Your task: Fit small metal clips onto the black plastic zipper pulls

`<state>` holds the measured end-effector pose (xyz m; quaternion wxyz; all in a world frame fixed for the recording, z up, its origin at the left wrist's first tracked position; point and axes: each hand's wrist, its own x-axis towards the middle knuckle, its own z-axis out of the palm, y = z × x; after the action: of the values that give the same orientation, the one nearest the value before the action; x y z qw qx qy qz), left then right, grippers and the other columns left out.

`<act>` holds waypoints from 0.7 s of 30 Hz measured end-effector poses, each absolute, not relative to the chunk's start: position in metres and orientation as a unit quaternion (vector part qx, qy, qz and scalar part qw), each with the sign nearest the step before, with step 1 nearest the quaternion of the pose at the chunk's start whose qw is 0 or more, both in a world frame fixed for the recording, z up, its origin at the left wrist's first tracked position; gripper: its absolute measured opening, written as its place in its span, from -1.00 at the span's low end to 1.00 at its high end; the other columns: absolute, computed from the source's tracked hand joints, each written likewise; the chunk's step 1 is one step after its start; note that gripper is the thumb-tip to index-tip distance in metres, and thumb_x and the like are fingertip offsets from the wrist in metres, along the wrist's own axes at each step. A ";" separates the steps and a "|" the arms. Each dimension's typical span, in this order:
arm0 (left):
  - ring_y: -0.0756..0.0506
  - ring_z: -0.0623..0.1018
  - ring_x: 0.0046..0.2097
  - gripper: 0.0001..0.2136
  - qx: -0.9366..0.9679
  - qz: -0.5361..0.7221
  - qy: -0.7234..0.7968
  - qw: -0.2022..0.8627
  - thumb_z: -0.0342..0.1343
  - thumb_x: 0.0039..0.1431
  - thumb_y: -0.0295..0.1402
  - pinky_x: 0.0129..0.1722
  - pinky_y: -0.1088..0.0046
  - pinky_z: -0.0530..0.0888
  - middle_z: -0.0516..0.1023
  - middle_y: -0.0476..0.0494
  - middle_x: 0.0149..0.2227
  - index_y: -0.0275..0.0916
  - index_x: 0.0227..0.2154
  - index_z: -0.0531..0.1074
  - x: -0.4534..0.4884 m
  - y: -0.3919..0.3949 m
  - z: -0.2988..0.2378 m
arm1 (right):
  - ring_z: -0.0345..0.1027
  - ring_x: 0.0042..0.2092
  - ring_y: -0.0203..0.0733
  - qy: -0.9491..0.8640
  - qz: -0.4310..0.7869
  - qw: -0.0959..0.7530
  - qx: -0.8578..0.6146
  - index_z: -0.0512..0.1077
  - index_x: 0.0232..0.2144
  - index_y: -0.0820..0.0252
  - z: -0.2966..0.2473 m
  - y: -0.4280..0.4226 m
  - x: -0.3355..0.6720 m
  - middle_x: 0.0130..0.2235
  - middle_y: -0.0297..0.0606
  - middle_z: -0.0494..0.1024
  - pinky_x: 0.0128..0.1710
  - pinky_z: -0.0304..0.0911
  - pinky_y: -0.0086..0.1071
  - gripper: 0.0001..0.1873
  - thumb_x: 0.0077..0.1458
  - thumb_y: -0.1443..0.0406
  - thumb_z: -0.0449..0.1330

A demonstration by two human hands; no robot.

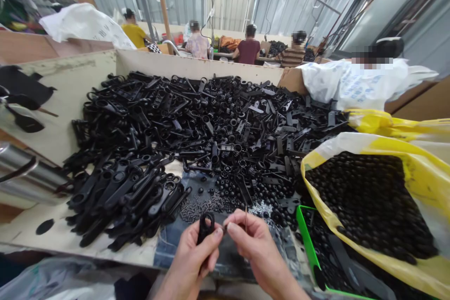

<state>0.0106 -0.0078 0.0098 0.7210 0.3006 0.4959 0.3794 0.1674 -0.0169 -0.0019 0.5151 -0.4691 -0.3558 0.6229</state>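
My left hand (197, 251) is closed round a black plastic part with a ring-shaped end (206, 226), which stands up between thumb and fingers. My right hand (255, 241) is closed too, its thumb and forefinger pinched close to the left fingertips. A thin brownish rod (246, 218) sticks up from the right fingers. Something small at the fingertips is too tiny to make out. Under both hands lies a dark blue mat (168, 246). Just beyond them are small metal screws (202, 206), brighter silvery screws (260, 209) and round black pieces (228, 190).
Loose black plastic parts (168, 112) heap up behind the mat. Long black handles (119, 183) are stacked at left, near a metal cylinder (31, 171). On the right stand a yellow-and-white bag (337, 143) of black pieces and a green tray (305, 239). Several people sit beyond the partition.
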 end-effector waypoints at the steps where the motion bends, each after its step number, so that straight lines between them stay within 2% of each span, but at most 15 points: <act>1: 0.13 0.02 -0.64 -0.54 0.293 0.382 0.492 0.726 0.45 -0.06 0.05 -0.60 0.58 -0.09 0.23 0.19 -0.76 -0.24 -0.39 0.47 0.011 -0.009 0.011 | -0.18 -0.55 -0.46 -0.349 0.627 0.520 -0.463 0.58 -0.38 0.19 -0.004 -0.018 0.164 -0.47 -0.45 0.30 -0.61 -0.21 -0.51 -0.55 0.03 -0.07 0.46; 7: 0.16 -0.02 -0.64 -0.53 0.256 0.390 0.462 0.754 0.46 -0.06 0.04 -0.60 0.60 -0.06 0.19 0.23 -0.75 -0.23 -0.43 0.42 0.010 -0.012 0.007 | -0.06 -0.52 -0.41 -0.376 0.602 0.525 -0.470 0.63 -0.39 0.17 -0.010 -0.020 0.158 -0.44 -0.40 0.36 -0.60 -0.13 -0.50 -0.57 0.05 -0.08 0.45; 13: 0.17 -0.06 -0.68 -0.51 0.231 0.389 0.455 0.767 0.50 -0.15 0.05 -0.64 0.62 -0.03 0.07 0.30 -0.79 -0.21 -0.46 0.42 0.009 -0.015 -0.006 | 0.26 -0.42 -0.26 -0.533 0.420 0.524 -0.514 0.65 -0.41 0.14 0.000 -0.023 0.160 -0.45 -0.33 0.43 -0.43 0.15 -0.42 -0.68 0.24 0.06 0.32; 17: 0.18 -0.01 -0.67 -0.50 0.249 0.380 0.483 0.749 0.51 -0.16 0.07 -0.62 0.64 -0.03 0.10 0.28 -0.77 -0.24 -0.44 0.47 0.005 -0.014 -0.013 | 0.31 -0.42 -0.25 -0.605 0.329 0.503 -0.521 0.66 -0.33 0.12 -0.002 -0.026 0.162 -0.43 -0.31 0.48 -0.46 0.18 -0.41 -0.81 0.26 0.20 0.29; 21: 0.19 0.01 -0.69 -0.47 0.247 0.361 0.480 0.760 0.54 -0.25 0.07 -0.65 0.64 -0.03 0.13 0.26 -0.79 -0.24 -0.53 0.42 0.008 -0.007 -0.018 | 0.32 -0.43 -0.25 -0.600 0.306 0.510 -0.536 0.66 -0.34 0.13 -0.010 -0.028 0.166 -0.45 -0.32 0.49 -0.46 0.18 -0.42 -0.86 0.23 0.25 0.31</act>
<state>0.0084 -0.0073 -0.0177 0.7602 0.2468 0.4805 0.3611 0.1664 -0.0284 -0.0104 0.5096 -0.5358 -0.5997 0.3059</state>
